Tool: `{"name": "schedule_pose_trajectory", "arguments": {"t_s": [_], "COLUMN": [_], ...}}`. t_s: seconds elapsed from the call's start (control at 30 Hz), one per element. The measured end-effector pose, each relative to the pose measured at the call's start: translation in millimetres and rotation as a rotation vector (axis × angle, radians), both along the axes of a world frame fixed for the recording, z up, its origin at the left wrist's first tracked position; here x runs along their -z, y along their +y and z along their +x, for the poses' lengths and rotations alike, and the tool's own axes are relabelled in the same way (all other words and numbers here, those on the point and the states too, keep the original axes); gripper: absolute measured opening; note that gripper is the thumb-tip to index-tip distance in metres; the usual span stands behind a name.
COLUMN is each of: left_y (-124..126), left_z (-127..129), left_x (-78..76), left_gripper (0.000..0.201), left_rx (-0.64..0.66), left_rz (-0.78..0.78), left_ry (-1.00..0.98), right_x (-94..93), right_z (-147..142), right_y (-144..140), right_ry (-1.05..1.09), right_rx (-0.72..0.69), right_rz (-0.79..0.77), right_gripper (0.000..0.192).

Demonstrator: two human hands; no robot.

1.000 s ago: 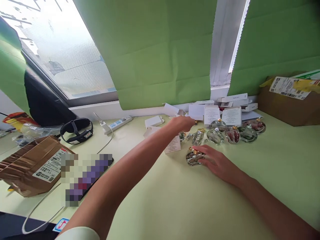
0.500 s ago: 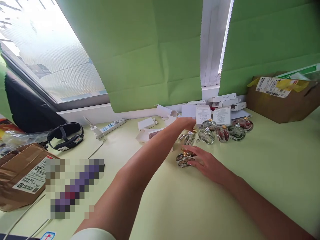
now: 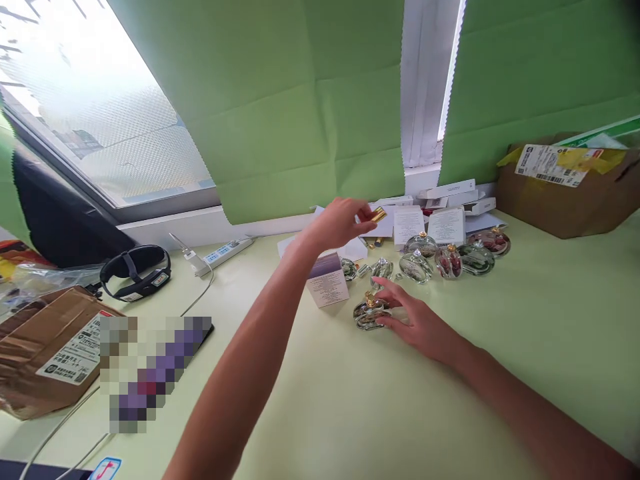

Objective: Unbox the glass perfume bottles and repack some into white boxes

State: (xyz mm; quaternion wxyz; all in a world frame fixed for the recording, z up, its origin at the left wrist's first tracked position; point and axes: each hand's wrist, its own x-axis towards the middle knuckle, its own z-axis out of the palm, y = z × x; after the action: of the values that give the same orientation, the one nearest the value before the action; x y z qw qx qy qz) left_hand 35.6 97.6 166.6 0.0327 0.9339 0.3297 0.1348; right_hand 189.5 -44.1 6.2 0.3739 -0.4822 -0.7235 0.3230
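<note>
My left hand point(image 3: 341, 222) is raised above the table and pinches a small gold cap point(image 3: 379, 214) between its fingertips. My right hand point(image 3: 417, 322) rests on the pale green table point(image 3: 380, 407), fingers on a round glass bottle point(image 3: 369, 313) with a gold neck that lies near its fingertips. A small white box point(image 3: 327, 283) with printed text stands just left of that bottle. Behind them several more round glass bottles point(image 3: 416, 266) sit in a row, some with red contents point(image 3: 449, 261).
White cartons and printed leaflets point(image 3: 447, 225) pile against the window sill. A brown cardboard box point(image 3: 570, 181) stands at the far right. At left lie a taped parcel point(image 3: 53, 350), a black strap device point(image 3: 134, 271), a power strip point(image 3: 220, 253) and white cables.
My left hand has lifted up from among the bottles, holding a gold cap. The small white box now shows in front of it. My right hand stays on the lying bottle.
</note>
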Motion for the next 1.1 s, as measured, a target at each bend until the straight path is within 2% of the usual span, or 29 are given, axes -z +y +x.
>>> {"name": "schedule_pose_trajectory", "arguments": {"t_s": [0.1,0.2,0.33,0.43,0.63,0.73,0.9,1.03,1.1], "left_y": [-34.3,-55.2,-68.3,-77.3,-94.4,-98.3,-97.3,-93.9,-92.1], "left_z": [-35.3,-48.2,-44.1,-39.9,-34.8,-32.3,-32.9,-38.3,-41.8], "left_x": [6.8,14.2,13.3,13.0,15.5,13.6,8.8,5.6,4.2], "left_gripper": [0.025,0.022,0.019,0.016,0.015,0.015,0.016,0.020,0.021], "left_rx": [-0.064,-0.077,-0.008,0.023,0.062,0.101,0.161,0.170,0.163], "left_rz": [-0.052,-0.109,-0.089,-0.075,-0.029,-0.047,-0.099,-0.107,-0.090], "left_ry": [-0.121,-0.035,0.105,0.173,0.269,0.251,0.209,0.181,0.172], "right_x": [-3.4,-6.8,-10.5,-13.8,-22.1,-22.8,-18.8,-15.2,-13.7], "right_z": [-0.7,1.6,6.1,6.6,1.1,-2.3,-3.6,1.6,3.8], "right_y": [-2.1,-2.1,0.6,-0.7,-10.9,-13.2,-11.2,-6.5,-4.7], "right_ry": [0.007,0.074,0.242,0.305,0.173,0.140,0.204,0.230,0.162], "right_rx": [0.011,0.091,0.265,0.360,0.336,0.343,0.360,0.297,0.275], "right_rz": [-0.017,0.080,0.319,0.363,0.227,0.197,0.157,0.094,0.032], "right_gripper": [0.071,0.075,0.051,0.036,0.043,0.035,0.029,0.037,0.046]}}
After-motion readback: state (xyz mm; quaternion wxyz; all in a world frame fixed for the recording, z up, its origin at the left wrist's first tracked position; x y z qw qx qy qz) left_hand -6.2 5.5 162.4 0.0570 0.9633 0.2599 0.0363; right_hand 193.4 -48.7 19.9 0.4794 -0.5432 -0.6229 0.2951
